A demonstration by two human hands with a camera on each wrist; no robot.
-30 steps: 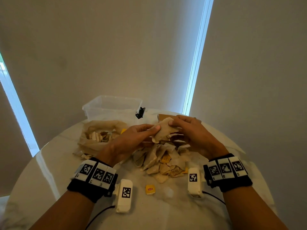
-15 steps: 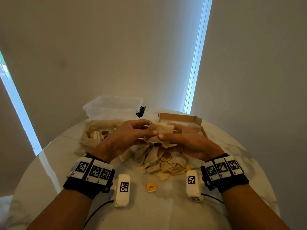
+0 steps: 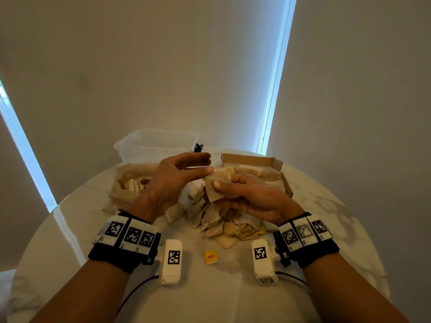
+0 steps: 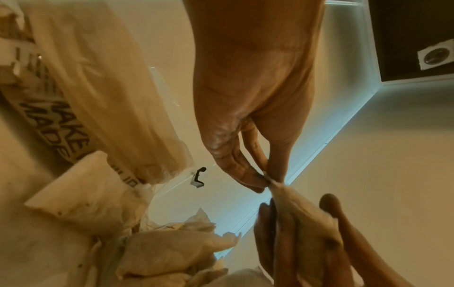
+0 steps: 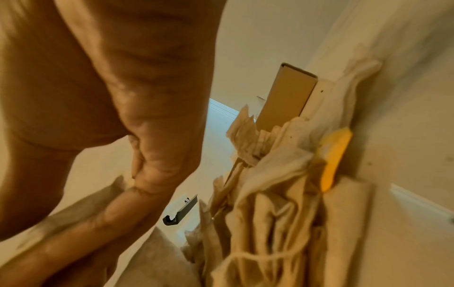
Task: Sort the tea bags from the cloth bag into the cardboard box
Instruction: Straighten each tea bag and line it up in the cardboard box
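Note:
Above a pile of tea bags (image 3: 221, 220) on the table, my right hand (image 3: 224, 183) holds one beige tea bag (image 3: 218, 185), thumb on top and fingers underneath. My left hand (image 3: 208, 167) pinches that bag's upper corner; in the left wrist view the pinch (image 4: 266, 181) of thumb and forefinger on the tea bag (image 4: 307, 219) is plain. The cardboard box (image 3: 253, 158) lies open just behind my right hand, with tea bags inside. At the left sits the crumpled cloth bag (image 3: 127, 194), more bags showing in its mouth.
A clear plastic tub (image 3: 154, 143) stands at the back of the round marble table (image 3: 338, 229), a black clip (image 3: 198, 148) beside it. A loose yellow tag (image 3: 211, 256) lies near the front between my wrists. The table rim curves close on both sides.
My right hand has turned palm-up under the tea bag and drawn it towards me. The left hand's upper fingers have spread away, leaving only a pinch on the corner.

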